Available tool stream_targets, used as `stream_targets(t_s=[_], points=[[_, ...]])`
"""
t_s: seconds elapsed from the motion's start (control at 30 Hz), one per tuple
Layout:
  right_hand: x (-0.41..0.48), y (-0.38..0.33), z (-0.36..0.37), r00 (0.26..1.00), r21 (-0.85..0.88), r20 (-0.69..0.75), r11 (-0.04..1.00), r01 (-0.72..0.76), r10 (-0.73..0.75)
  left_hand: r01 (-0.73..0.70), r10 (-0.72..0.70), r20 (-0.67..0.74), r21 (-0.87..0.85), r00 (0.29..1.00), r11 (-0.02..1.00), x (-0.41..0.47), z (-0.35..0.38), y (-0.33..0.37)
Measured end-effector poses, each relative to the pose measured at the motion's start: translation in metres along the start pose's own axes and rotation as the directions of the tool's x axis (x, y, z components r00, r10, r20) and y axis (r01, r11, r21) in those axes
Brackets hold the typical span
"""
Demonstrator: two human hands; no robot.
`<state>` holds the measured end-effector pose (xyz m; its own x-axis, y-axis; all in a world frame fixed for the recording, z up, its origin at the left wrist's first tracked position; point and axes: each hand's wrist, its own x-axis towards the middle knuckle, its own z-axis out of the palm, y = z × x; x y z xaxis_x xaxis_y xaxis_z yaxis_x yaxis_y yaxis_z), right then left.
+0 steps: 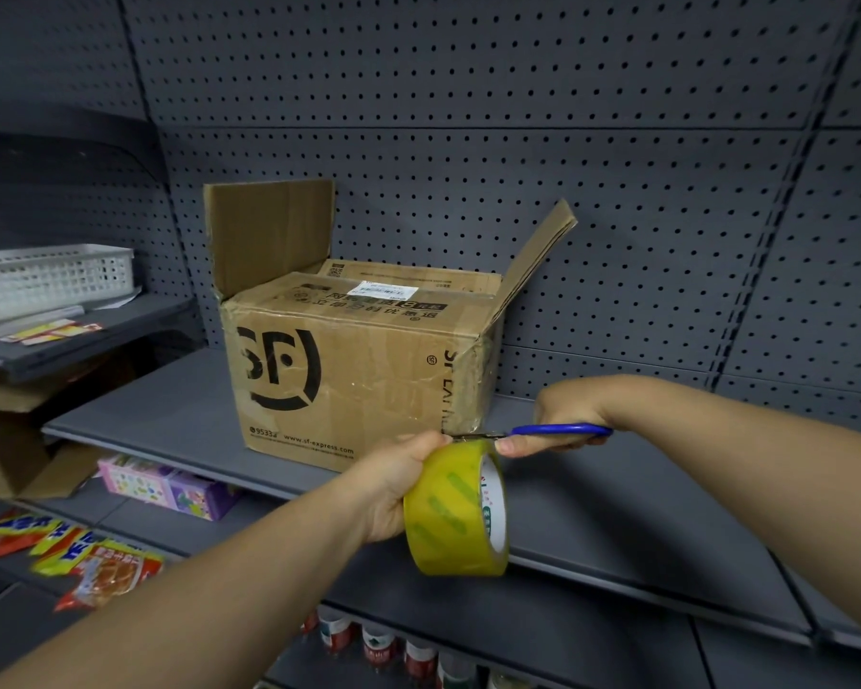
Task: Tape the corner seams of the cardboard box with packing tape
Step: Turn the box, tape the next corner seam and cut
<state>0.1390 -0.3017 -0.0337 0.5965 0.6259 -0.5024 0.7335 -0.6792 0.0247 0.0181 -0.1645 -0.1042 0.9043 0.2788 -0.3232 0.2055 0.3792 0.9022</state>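
Nearest the camera, the left hand (398, 484) gripped the roll of yellowish packing tape (456, 509), its fingers wrapped round the rim and the thumb lying on top near the point where the tape left the roll. Just beyond, the right hand (562, 415) held the blue-handled scissors (543, 432), fingers closed through and about the loops, the blades pointing left toward the roll's upper edge; how far the blades stood apart could not be told, since they were thin and partly hidden. The step in hand looked to be cutting the tape free, and to do it well the stretch between roll and box wanted keeping taut, the blades square across the tape and close to the roll, so the end would not curl back and stick to itself. Behind the hands the cardboard box (359, 370), printed with a courier mark, sat on the grey metal shelf (170, 415), its front right corner just beyond the scissors; glossy tape seemed already to wrap that corner, though its lower end was not plain. Two top flaps stood up, left and right. Farthest back rose the pegboard wall (567, 141), with a white plastic basket (46, 276) off to the left.
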Motion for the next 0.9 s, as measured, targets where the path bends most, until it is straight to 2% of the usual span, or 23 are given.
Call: stream_targets(t_s=[0.27,0.47,0.63,0.7,0.9], points=[[0.002,0.000,0.007,0.979,0.195,0.198,0.978,-0.079,0.040,0.000,0.000,0.020,0.016,1.000,1.000,-0.001,0.001,-0.002],[-0.002,-0.006,0.005,0.985,0.153,0.168,0.986,-0.060,0.034,-0.055,0.055,-0.002,0.059,0.998,0.997,0.002,0.002,-0.005],[0.002,-0.017,0.004,0.999,0.070,0.048,0.998,0.008,-0.011,-0.033,0.012,0.143,0.149,0.990,0.988,-0.004,0.021,-0.018],[-0.002,-0.017,0.001,0.998,0.040,0.069,0.999,0.000,-0.003,-0.039,0.019,0.126,0.158,0.992,0.987,-0.003,0.026,-0.023],[-0.012,0.000,0.003,0.974,0.146,0.224,0.986,-0.078,0.044,-0.095,0.071,0.102,0.255,0.992,0.962,0.002,0.013,-0.013]])
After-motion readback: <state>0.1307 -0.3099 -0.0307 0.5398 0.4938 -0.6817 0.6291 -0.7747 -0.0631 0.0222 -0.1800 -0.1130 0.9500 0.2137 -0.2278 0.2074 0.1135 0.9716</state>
